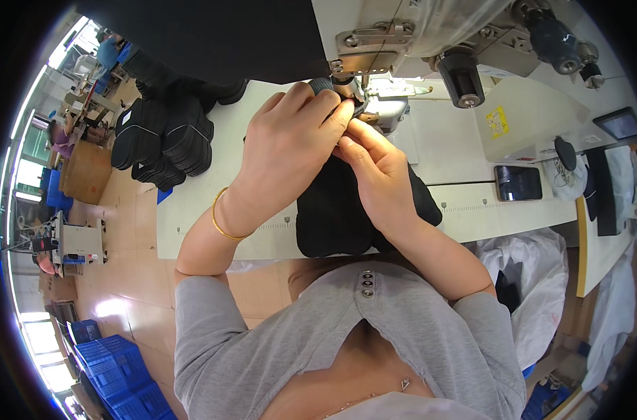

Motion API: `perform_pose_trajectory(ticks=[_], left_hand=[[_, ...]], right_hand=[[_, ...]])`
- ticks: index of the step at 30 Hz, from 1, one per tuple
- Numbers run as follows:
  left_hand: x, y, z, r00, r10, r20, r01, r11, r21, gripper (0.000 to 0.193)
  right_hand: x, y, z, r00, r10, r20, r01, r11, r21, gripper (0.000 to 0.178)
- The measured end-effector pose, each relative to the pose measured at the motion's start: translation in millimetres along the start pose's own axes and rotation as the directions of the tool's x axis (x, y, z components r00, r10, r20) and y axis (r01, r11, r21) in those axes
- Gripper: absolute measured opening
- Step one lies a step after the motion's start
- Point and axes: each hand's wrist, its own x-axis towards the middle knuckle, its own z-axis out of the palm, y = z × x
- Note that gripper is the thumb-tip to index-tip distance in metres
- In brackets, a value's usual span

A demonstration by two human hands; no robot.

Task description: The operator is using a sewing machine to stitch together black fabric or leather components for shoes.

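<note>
Close under the head of a sewing machine (371,52), my two hands meet with their fingers bent together. My left hand (287,136) is closed on a dark fabric piece (321,85), whose grey-black edge shows beside the machine's presser area. Thumb and forefinger of my right hand (383,168) pinch the same work just below the left fingertips; the exact spot they grip is hidden. Black padded fabric pieces (332,217) lie beneath my hands and wrists, reaching the table's front edge.
Bundled stacks of black fabric pieces (185,133) stand at the table's left. A phone (518,183) rests on the white table (465,220) to the right. White plastic bags (542,273) hang below on the right. Blue crates (119,371) stand on the floor. People sit farther off at left.
</note>
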Motion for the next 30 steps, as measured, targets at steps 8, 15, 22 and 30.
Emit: perform_pose_trajectory(ticks=[8,15,22,30], left_hand=[[0.5,8.8,2.0,1.0,-0.007,0.008,0.007,1.0,-0.008,0.025],[-5.6,29.4,-11.0,0.969,-0.213,0.129,0.233,0.958,-0.169,0.031],[-17.4,48.0,-2.9,0.994,-0.087,-0.059,0.079,0.987,-0.137,0.038],[-6.1,45.5,10.0,0.993,-0.069,-0.094,0.054,0.987,-0.154,0.037]], right_hand=[[-2.0,-3.1,8.2,0.999,-0.01,-0.051,0.013,0.997,0.071,0.027],[-5.5,7.7,-2.5,1.0,0.005,-0.028,-0.009,0.992,-0.13,0.01],[-21.7,-7.2,-3.8,0.999,0.014,-0.036,-0.017,0.997,-0.079,0.014],[-13.0,-8.9,-14.5,0.999,0.011,-0.034,-0.015,0.991,-0.135,0.02]])
